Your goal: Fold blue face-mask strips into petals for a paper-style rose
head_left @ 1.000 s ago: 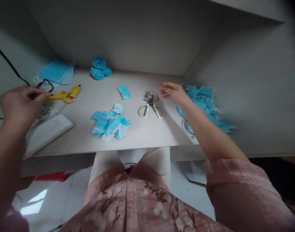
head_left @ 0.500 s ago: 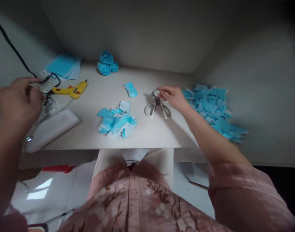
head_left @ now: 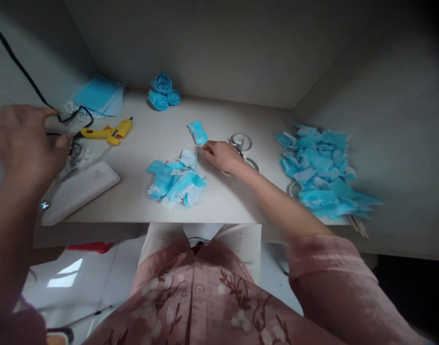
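My left hand (head_left: 32, 141) is raised at the left beside a black cable (head_left: 66, 119), thumb and forefinger apart, with nothing visible between them. Its outline is a little blurred. My right hand (head_left: 222, 155) reaches across the table, fingers curled together; whether something is in them is hidden. Its fingertips are close to the lower corner of a small folded blue piece (head_left: 197, 133). Partly under this hand lie scissors with pale handles (head_left: 253, 164), their blades over a thin round ring (head_left: 247, 136). A small heap of blue and white scraps (head_left: 176, 182) lies nearer me.
A yellow glue gun (head_left: 111, 133) lies by a white power bank (head_left: 83, 191). Behind them is a stack of blue face masks (head_left: 100, 95). Several rolled blue flowers (head_left: 162, 93) sit at the back. A large pile of blue cut pieces (head_left: 320, 163) covers the right side.
My right hand has left the scissors and moved left toward the folded blue piece. My left hand stays near the cable, slightly higher. The view has shifted a little.
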`<action>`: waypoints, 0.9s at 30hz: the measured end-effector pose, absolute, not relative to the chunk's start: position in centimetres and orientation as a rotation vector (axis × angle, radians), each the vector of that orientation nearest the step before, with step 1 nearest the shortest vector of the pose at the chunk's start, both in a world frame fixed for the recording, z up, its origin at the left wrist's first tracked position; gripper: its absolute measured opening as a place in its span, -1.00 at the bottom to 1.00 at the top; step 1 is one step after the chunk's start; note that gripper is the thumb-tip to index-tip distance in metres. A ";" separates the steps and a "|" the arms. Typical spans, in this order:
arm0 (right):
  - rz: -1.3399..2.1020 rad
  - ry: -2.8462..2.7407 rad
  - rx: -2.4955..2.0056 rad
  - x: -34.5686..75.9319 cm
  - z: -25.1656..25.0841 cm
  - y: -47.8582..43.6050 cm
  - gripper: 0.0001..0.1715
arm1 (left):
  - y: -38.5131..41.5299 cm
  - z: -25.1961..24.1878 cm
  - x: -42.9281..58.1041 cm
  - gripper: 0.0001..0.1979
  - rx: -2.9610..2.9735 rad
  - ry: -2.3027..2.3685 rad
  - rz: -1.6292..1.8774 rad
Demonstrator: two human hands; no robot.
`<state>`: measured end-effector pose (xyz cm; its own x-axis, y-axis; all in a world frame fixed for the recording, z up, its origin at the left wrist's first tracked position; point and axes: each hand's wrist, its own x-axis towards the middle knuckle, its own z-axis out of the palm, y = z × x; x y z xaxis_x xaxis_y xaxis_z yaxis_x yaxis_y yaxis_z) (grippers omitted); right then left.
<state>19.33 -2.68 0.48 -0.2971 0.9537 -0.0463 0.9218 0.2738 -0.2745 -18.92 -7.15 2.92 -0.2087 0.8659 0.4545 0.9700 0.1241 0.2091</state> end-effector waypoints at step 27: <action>0.658 -1.414 -1.257 20.0 -0.8 -1.6 -0.80 | -1.1 1.4 0.6 -0.16 -3.119 -2.143 -2.205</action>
